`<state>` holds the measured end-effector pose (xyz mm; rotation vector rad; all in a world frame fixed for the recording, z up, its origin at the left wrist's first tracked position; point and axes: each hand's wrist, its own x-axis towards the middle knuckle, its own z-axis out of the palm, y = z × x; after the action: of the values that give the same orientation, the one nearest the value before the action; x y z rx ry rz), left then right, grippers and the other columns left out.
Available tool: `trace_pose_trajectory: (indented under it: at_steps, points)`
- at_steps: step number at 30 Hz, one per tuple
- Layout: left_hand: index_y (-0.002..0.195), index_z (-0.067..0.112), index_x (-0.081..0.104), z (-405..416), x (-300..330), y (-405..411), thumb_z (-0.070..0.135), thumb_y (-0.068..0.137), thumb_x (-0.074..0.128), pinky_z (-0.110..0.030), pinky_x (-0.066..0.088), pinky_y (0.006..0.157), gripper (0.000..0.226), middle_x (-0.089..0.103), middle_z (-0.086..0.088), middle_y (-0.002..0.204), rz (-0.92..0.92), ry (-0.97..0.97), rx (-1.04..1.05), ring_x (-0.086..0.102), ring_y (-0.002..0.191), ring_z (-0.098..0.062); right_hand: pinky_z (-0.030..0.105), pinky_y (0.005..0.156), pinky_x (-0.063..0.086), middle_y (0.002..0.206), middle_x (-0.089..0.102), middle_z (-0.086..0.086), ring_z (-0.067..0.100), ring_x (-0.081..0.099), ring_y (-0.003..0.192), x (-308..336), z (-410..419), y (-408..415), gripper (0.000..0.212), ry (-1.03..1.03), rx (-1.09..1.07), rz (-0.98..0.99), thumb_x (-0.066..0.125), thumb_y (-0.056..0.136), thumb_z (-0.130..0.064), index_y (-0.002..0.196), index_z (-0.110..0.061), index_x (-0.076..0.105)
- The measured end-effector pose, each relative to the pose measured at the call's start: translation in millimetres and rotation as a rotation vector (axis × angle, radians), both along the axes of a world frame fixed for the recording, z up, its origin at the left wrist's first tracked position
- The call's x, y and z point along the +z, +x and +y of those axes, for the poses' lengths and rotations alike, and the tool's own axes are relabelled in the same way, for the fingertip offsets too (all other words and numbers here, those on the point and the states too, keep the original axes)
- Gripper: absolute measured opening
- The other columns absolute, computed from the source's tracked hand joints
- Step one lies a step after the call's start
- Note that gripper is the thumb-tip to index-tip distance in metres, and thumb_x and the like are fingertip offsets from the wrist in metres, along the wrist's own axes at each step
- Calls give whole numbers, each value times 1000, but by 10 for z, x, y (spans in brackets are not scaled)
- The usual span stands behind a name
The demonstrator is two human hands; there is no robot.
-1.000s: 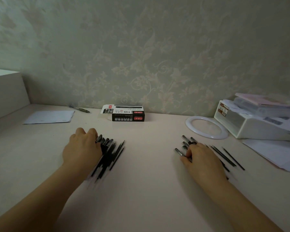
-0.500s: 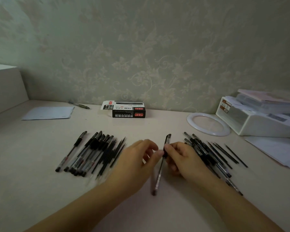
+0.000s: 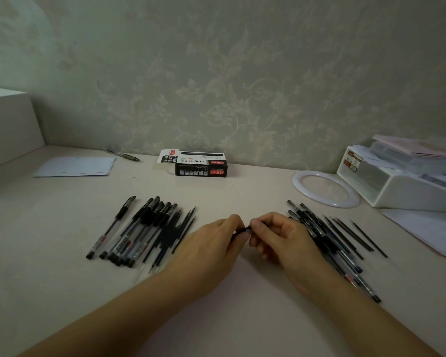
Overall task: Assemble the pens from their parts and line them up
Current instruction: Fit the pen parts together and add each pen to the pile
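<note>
The task looks only partly done. On the left of the counter (image 3: 62,279) lies a row of pens (image 3: 129,233) with caps on, side by side and roughly parallel, their capped ends pointing far; these read as finished ones, already lined up. Touching that row on its right is a bundle of thin black refills (image 3: 177,229), not yet put into barrels.

On the right lies a looser pile of pen parts (image 3: 327,238): barrels, some capped pieces and several bare refills fanned out toward the near right. They overlap and cross each other, so how many pens remain to build cannot be counted.

Between the two groups, near the middle of the counter, both hands meet over one small dark pen piece (image 3: 242,231). The left hand (image 3: 211,243) pinches its near-left end with curled fingers, and the right hand (image 3: 281,235) pinches the other end between thumb and fingertips. Which part it is, cap, tip or barrel section, is too blurred and covered to say; I judge that a pen is being joined here.

Left to do, by my reading: finish this pen, lay it with the left row, and work through the remaining refills and the right pile.
</note>
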<state>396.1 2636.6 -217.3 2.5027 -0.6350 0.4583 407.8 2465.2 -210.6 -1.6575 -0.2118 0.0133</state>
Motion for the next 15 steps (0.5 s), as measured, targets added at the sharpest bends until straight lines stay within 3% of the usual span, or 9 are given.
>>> trace_pose_trajectory:
  at_steps: [5,11,15]
  points:
    - [75,33,28,19,39,18,65,90,17,-26,19,41,37,39,6,49,-118,123,158,38,44,-11,16,50,43,62,64,3,8,51,51,12,59,-30,21,2,-21,-45,64,93,-20,86,0,66]
    - [59,33,30,-18,59,7,71,86,12,-25,16,40,50,35,5,45,-157,133,244,34,38,-9,18,48,43,58,62,0,8,49,49,19,105,-55,22,52,-60,-125,60,95,-19,79,-3,66]
    - [54,19,30,41,54,55,78,82,15,-24,18,39,67,34,0,42,-140,103,315,35,37,-10,17,50,45,62,64,0,7,50,51,18,60,-16,18,109,-164,-196,62,94,-20,81,-8,65]
